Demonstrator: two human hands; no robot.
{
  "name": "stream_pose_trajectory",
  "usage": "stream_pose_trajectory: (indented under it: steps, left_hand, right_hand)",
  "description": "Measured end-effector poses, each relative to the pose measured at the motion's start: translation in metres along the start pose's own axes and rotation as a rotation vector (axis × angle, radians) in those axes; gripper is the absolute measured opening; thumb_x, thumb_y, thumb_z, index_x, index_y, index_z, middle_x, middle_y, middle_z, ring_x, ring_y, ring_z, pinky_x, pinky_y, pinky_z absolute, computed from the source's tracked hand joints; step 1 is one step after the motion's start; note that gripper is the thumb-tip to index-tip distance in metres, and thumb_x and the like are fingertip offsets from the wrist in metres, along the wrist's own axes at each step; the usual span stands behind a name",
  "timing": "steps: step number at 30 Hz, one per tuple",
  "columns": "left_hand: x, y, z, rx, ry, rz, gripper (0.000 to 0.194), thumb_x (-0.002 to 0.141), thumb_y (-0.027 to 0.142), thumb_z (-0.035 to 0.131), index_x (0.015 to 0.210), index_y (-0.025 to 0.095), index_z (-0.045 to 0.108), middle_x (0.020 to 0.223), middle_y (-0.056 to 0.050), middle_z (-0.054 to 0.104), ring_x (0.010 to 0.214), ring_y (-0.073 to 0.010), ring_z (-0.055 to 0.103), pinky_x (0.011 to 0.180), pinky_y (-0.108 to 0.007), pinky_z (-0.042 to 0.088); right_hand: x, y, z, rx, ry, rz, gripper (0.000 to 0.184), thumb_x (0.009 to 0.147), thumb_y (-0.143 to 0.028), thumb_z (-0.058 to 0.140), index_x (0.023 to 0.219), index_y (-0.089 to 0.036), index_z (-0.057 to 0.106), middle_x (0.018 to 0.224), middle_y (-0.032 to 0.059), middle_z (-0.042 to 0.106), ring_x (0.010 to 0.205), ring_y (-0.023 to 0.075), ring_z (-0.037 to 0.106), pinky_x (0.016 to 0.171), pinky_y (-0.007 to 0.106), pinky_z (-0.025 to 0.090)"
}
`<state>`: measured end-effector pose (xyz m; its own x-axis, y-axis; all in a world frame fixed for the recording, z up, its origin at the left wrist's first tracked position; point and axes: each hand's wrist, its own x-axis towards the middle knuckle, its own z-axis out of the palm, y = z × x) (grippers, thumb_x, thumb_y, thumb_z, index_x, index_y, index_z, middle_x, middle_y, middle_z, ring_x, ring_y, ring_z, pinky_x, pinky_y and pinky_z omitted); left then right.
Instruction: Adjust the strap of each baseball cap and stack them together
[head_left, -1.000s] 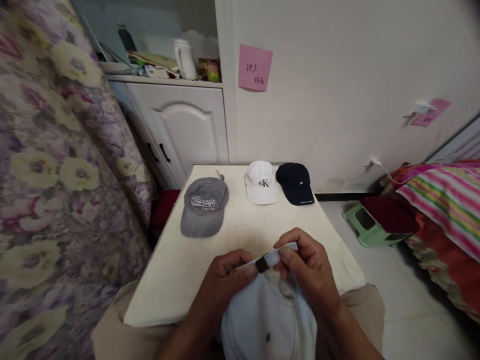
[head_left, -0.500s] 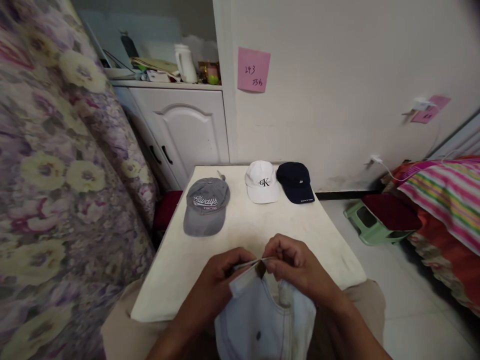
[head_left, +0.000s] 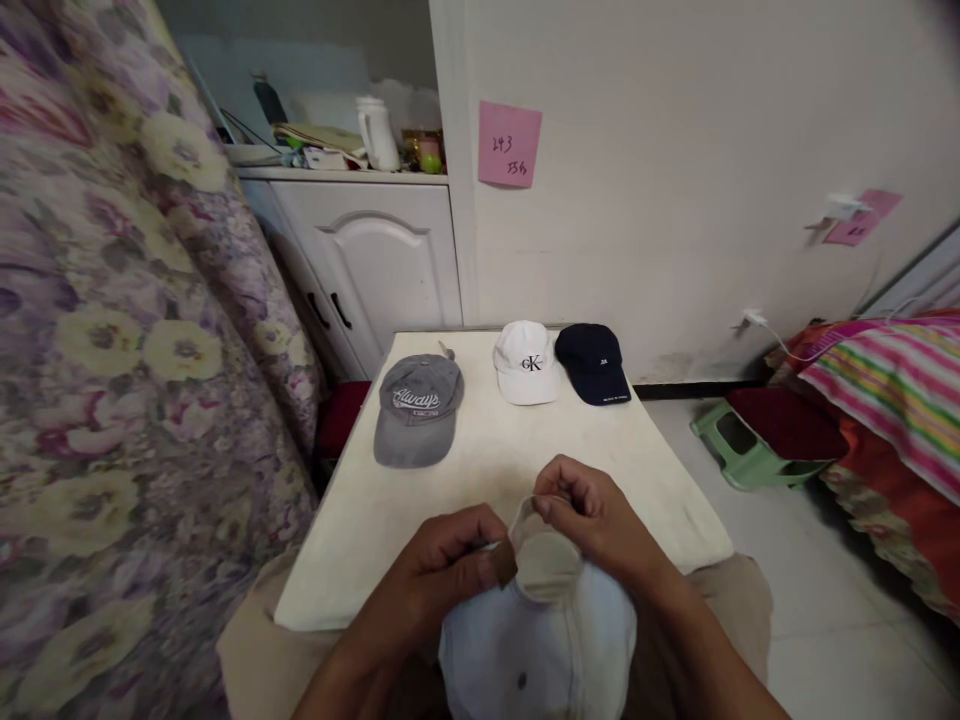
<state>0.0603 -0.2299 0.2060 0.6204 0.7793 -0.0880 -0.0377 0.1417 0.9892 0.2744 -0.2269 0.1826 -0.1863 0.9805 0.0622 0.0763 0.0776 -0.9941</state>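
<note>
I hold a pale blue cap (head_left: 536, 650) over my lap at the near edge of the white table (head_left: 480, 480). My left hand (head_left: 442, 570) pinches the back strap at its dark buckle. My right hand (head_left: 592, 520) pinches the other end of the strap, which arches into a loop between the two hands. Farther back on the table lie a grey cap (head_left: 416, 405) on the left, a white cap (head_left: 527, 360) with black letters, and a navy cap (head_left: 595, 362) beside it by the wall.
A flowered curtain (head_left: 112, 350) hangs close on the left. A white cabinet (head_left: 367, 260) with clutter on top stands behind the table. A green stool (head_left: 739, 450) and a striped bed cover (head_left: 892, 400) are on the right. A pink note (head_left: 510, 143) is stuck on the wall.
The strap was stretched flat between my hands; now it bows into an open loop above the cap's back opening. The cap has turned so its crown faces me more.
</note>
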Motion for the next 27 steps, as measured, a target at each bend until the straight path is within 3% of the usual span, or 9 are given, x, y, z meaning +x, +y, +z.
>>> stream_pose_trajectory:
  steps: [3, 8, 14, 19, 23, 27]
  left_hand:
    - [-0.002, -0.002, 0.001, 0.02, 0.005, 0.059, 0.032, 0.081, 0.047, 0.069, 0.076, 0.015, 0.066, 0.069, -0.002, 0.059, 0.064, -0.0139, 0.047, 0.058, -0.024, 0.034]
    - [0.001, -0.003, 0.006, -0.073, 0.204, 0.031, 0.024, 0.084, 0.04, 0.069, 0.077, 0.018, 0.063, 0.062, 0.004, 0.052, 0.052, -0.008, 0.038, 0.05, -0.02, 0.028]
    - [0.01, -0.002, 0.004, -0.217, 0.31, 0.009, 0.031, 0.081, 0.043, 0.071, 0.074, 0.017, 0.057, 0.056, 0.005, 0.051, 0.046, -0.0068, 0.038, 0.044, -0.018, 0.026]
    - [0.014, -0.001, 0.001, -0.221, 0.348, 0.009, 0.031, 0.081, 0.042, 0.072, 0.072, 0.017, 0.056, 0.054, 0.006, 0.052, 0.044, -0.0068, 0.039, 0.042, -0.018, 0.026]
    - [0.017, 0.001, -0.002, -0.223, 0.356, 0.012, 0.027, 0.082, 0.041, 0.072, 0.077, 0.017, 0.061, 0.057, 0.005, 0.055, 0.046, -0.0064, 0.042, 0.044, -0.017, 0.028]
    - [0.021, -0.002, -0.011, -0.208, 0.268, 0.069, 0.031, 0.082, 0.042, 0.072, 0.099, 0.017, 0.068, 0.075, 0.001, 0.064, 0.061, -0.008, 0.052, 0.055, -0.016, 0.038]
  right_hand:
    - [0.005, 0.013, -0.005, 0.118, 0.074, 0.039, 0.017, 0.086, -0.031, 0.064, 0.08, -0.018, 0.056, 0.06, -0.0063, 0.049, 0.046, 0.0072, 0.04, 0.043, 0.019, 0.031]
    - [0.001, 0.016, -0.021, 0.559, 0.107, 0.062, 0.025, 0.081, -0.036, 0.073, 0.086, -0.017, 0.057, 0.065, -0.0044, 0.059, 0.045, 0.006, 0.048, 0.045, 0.018, 0.039]
    - [-0.015, 0.019, -0.041, 0.601, -0.139, 0.165, 0.038, 0.073, -0.035, 0.083, 0.1, -0.015, 0.066, 0.079, 0.0026, 0.071, 0.066, 0.0108, 0.066, 0.063, 0.021, 0.051]
    - [-0.024, 0.028, -0.045, 0.629, -0.197, 0.184, 0.042, 0.072, -0.022, 0.084, 0.11, -0.019, 0.066, 0.086, 0.0013, 0.074, 0.069, 0.0089, 0.068, 0.061, 0.017, 0.05]
    - [-0.025, 0.025, -0.045, 0.784, -0.08, 0.087, 0.039, 0.069, -0.022, 0.086, 0.103, -0.02, 0.068, 0.081, -0.0002, 0.072, 0.067, 0.0098, 0.067, 0.06, 0.017, 0.051]
    - [-0.015, 0.016, -0.044, 0.907, 0.073, -0.007, 0.039, 0.068, -0.022, 0.087, 0.103, -0.021, 0.069, 0.076, -0.0006, 0.071, 0.065, 0.0092, 0.065, 0.062, 0.015, 0.052]
